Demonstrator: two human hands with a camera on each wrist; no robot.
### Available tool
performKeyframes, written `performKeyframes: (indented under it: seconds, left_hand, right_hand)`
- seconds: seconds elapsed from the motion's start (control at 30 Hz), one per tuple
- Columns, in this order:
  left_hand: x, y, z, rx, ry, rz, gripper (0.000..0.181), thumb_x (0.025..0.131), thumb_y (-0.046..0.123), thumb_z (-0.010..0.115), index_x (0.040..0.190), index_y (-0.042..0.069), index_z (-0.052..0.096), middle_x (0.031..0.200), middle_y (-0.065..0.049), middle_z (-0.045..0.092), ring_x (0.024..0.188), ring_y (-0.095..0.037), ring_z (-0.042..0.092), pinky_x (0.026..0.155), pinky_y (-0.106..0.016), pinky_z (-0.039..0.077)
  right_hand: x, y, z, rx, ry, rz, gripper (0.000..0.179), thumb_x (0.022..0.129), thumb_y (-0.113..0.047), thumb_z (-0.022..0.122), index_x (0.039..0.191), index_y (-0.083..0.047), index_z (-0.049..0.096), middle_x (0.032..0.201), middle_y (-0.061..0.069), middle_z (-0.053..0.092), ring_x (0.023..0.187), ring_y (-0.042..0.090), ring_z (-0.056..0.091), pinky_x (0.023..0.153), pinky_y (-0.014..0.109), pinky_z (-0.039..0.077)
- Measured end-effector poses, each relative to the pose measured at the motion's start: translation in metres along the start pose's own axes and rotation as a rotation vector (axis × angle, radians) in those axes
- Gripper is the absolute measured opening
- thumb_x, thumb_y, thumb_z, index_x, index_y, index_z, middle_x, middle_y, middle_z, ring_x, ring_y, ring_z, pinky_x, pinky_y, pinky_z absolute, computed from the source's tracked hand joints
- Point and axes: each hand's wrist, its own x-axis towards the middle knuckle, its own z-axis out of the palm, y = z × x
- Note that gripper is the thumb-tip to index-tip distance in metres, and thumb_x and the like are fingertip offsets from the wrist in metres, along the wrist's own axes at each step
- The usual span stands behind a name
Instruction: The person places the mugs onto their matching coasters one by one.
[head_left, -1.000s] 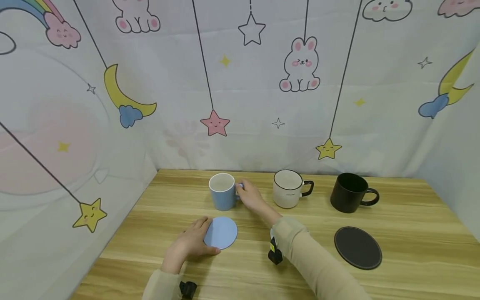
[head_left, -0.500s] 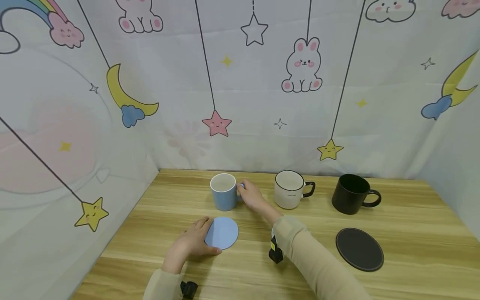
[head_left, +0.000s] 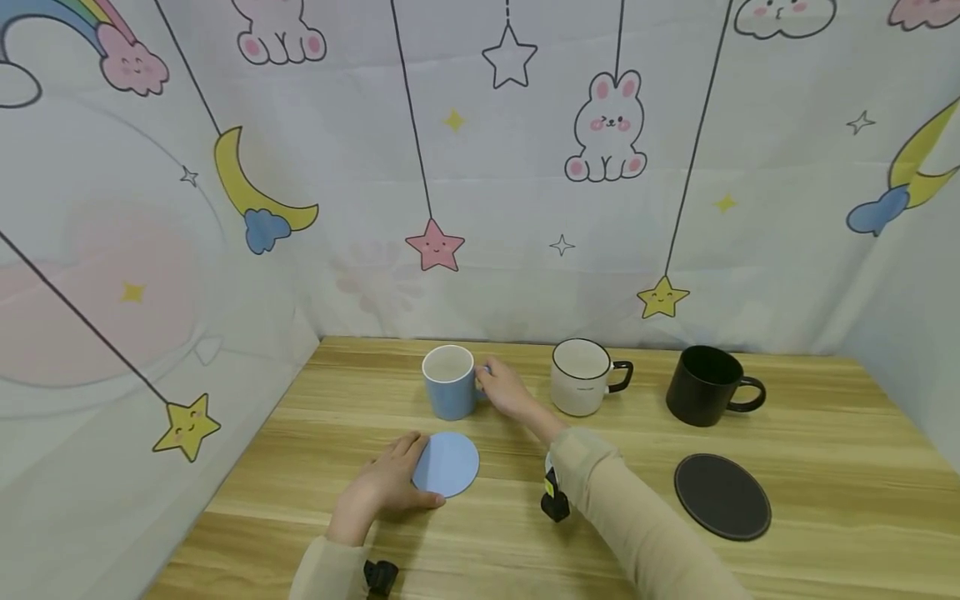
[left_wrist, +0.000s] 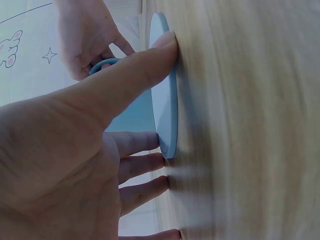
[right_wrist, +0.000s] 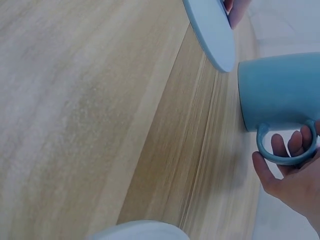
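A light blue mug [head_left: 450, 393] with a white inside stands upright on the wooden table. My right hand [head_left: 507, 390] grips its handle; in the right wrist view several fingers pass through the handle loop [right_wrist: 287, 159]. Nearer to me lies a round light blue coaster [head_left: 452, 467]. My left hand [head_left: 384, 482] holds it at its left side, thumb on the near edge and forefinger at the far edge. The left wrist view shows the coaster [left_wrist: 165, 107] edge-on, close over the tabletop, with the other fingers spread, their tips at the wood.
Right of the blue mug stands a white mug [head_left: 579, 390] with a black rim and handle. Farther right is a black mug [head_left: 697, 390], and in front of it lies a black round coaster [head_left: 722, 497]. A printed curtain [head_left: 360, 192] hangs behind the table [head_left: 840, 517].
Both hands keep their places on the mug handle and the coaster. Only the head view shifts slightly, so everything appears a little farther right.
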Motion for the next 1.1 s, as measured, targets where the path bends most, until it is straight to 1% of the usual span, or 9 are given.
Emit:
performKeyframes:
  seconds: [0.23,0.47,0.63,0.73,0.83,0.9,0.97,1.1]
  left_hand:
    - [0.0,0.0001,0.0002,0.001,0.004,0.005,0.096,0.071,0.043,0.083,0.145,0.003,0.038,0.152,-0.021,0.035,0.139,-0.045,0.033,0.101,-0.074,0.03]
    - [-0.0007,-0.0004,0.0006,0.0,0.008,0.004,0.095,0.071,0.043,0.083,0.145,0.003,0.038,0.151,-0.021,0.035,0.139,-0.044,0.033,0.1,-0.074,0.031]
    - [-0.0012,0.0017,-0.0006,0.001,0.001,0.001,0.095,0.071,0.043,0.082,0.146,0.004,0.037,0.152,-0.02,0.035,0.139,-0.044,0.033,0.101,-0.073,0.031]
    - [-0.0021,0.0035,-0.0016,-0.005,-0.002,0.001,0.095,0.071,0.043,0.082,0.146,0.003,0.037,0.152,-0.02,0.035,0.14,-0.044,0.032,0.101,-0.073,0.03]
    - [-0.0032,0.0048,-0.0026,-0.011,0.001,0.004,0.095,0.072,0.042,0.082,0.145,0.003,0.037,0.152,-0.021,0.035,0.14,-0.044,0.032,0.101,-0.073,0.03]
    - [-0.0039,0.0052,-0.003,-0.013,0.003,0.006,0.095,0.072,0.041,0.082,0.145,0.002,0.037,0.152,-0.021,0.035,0.139,-0.044,0.033,0.101,-0.073,0.03]
    - [-0.0044,0.0052,-0.0033,-0.015,0.005,0.007,0.094,0.072,0.041,0.082,0.145,0.002,0.037,0.152,-0.021,0.035,0.139,-0.044,0.033,0.101,-0.074,0.03]
    - [-0.0044,0.0044,-0.0031,-0.016,0.009,0.006,0.095,0.071,0.041,0.082,0.145,0.002,0.038,0.152,-0.021,0.035,0.139,-0.044,0.033,0.101,-0.074,0.03]
  right_hand:
    - [-0.005,-0.0022,-0.0015,-0.01,0.005,-0.009,0.023,0.102,-0.022,0.041,0.087,-0.007,0.05,0.079,0.004,0.049,0.073,0.017,0.047,0.062,0.025,0.036]
    - [-0.0062,-0.0035,-0.0011,-0.005,0.013,-0.012,0.023,0.101,-0.022,0.041,0.09,-0.006,0.052,0.078,0.002,0.05,0.072,0.016,0.046,0.063,0.025,0.036]
    - [-0.0065,-0.0026,-0.0006,0.051,0.017,0.0,0.023,0.101,-0.021,0.041,0.089,-0.004,0.051,0.079,0.005,0.051,0.074,0.017,0.046,0.064,0.025,0.037]
    - [-0.0068,-0.0018,0.0002,0.085,0.018,0.018,0.025,0.102,-0.022,0.04,0.089,-0.003,0.051,0.084,0.01,0.054,0.077,0.018,0.049,0.065,0.025,0.038]
    - [-0.0072,-0.0018,0.0008,0.106,0.022,0.038,0.027,0.102,-0.022,0.04,0.092,0.0,0.052,0.096,0.017,0.058,0.082,0.019,0.052,0.068,0.024,0.039]
    - [-0.0074,-0.0018,0.0015,0.121,0.025,0.047,0.028,0.101,-0.022,0.039,0.091,0.001,0.05,0.102,0.02,0.059,0.082,0.019,0.052,0.069,0.024,0.039]
    - [-0.0063,-0.0005,0.0033,0.15,0.031,0.054,0.026,0.1,-0.021,0.039,0.086,-0.001,0.048,0.098,0.02,0.058,0.079,0.018,0.05,0.067,0.024,0.038]
    - [-0.0048,0.0015,0.0068,0.22,0.041,0.069,0.024,0.098,-0.02,0.04,0.076,-0.009,0.042,0.079,0.012,0.05,0.07,0.016,0.043,0.062,0.024,0.035]
